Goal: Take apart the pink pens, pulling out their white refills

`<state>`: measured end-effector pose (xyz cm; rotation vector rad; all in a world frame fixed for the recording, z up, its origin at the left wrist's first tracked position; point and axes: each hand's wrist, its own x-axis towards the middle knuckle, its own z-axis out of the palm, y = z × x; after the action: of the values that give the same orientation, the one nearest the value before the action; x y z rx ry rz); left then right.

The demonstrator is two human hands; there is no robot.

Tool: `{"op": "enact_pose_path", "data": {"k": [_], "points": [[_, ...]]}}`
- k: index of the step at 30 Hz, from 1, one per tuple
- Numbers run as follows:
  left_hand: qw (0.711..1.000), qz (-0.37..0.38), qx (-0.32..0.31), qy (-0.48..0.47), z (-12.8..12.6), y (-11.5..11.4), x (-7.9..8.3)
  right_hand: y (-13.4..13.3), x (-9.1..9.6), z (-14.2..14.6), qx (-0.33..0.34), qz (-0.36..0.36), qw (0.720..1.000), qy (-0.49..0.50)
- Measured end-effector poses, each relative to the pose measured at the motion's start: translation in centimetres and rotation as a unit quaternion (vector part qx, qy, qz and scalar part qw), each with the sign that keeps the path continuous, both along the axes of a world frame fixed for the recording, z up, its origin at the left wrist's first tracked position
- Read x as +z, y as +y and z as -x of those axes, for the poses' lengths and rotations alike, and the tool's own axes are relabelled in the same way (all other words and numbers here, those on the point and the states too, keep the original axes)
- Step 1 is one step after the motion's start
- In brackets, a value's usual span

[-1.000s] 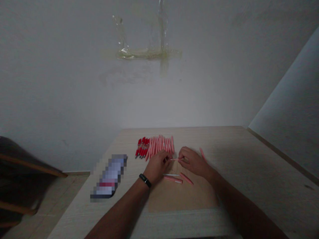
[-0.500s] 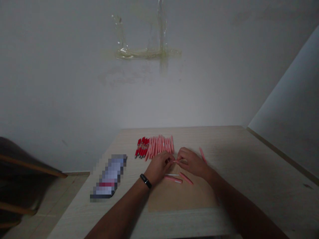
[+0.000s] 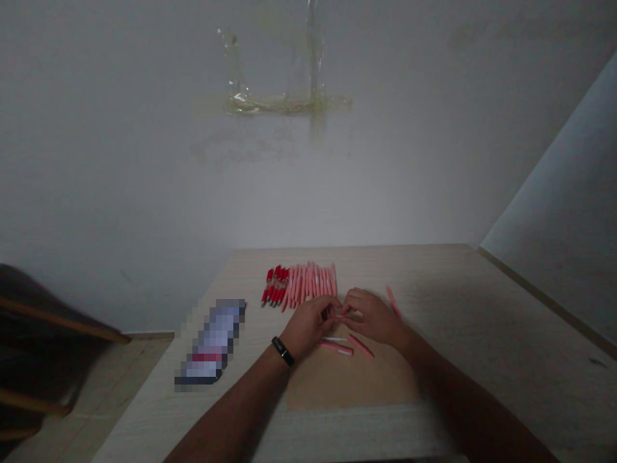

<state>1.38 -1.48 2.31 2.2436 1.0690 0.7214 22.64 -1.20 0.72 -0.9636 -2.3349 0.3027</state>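
My left hand (image 3: 311, 325), with a black band on its wrist, and my right hand (image 3: 372, 315) meet fingertip to fingertip above a brown sheet (image 3: 357, 386). Pinched between both is a small, thin pink pen part (image 3: 340, 315), mostly hidden by the fingers. Just below them on the sheet lie a pink pen barrel (image 3: 336, 348), a thin white stick (image 3: 334, 338) like a refill, and another pink pen piece (image 3: 361, 345). Beyond my right hand rests a separate pink pen piece (image 3: 392, 300).
Several pink pens (image 3: 313, 280) lie side by side behind my hands, with several red pens (image 3: 275, 286) at their left. A blurred-out phone (image 3: 214, 341) lies on the left of the pale table (image 3: 270, 431). The wall (image 3: 385, 161) rises behind the table.
Both hands stay together with the fingers shifted slightly closer around the small pink pen part. The pieces on the table have not moved.
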Motion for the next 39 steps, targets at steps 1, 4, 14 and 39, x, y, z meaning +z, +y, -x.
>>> {"op": "enact_pose_path", "data": {"k": [1, 4, 14, 39], "points": [[1.000, 0.000, 0.000, -0.002, 0.0, 0.0, 0.0, 0.0, 0.0, 0.0, 0.001, -0.001, 1.000, 0.001], [1.000, -0.008, 0.003, -0.011, 0.1, 0.0, 0.0, 0.1, -0.1, -0.2, 0.001, -0.004, 1.000, 0.014], [0.989, -0.060, -0.110, 0.084, 1.7, 0.4, 0.2, 0.6, 0.2, -1.8, -0.071, -0.002, 0.997, 0.028], [0.993, 0.007, 0.001, 0.118, 2.3, 0.8, 1.5, 0.4, 0.6, -1.9, -0.050, -0.002, 0.998, 0.038]]}}
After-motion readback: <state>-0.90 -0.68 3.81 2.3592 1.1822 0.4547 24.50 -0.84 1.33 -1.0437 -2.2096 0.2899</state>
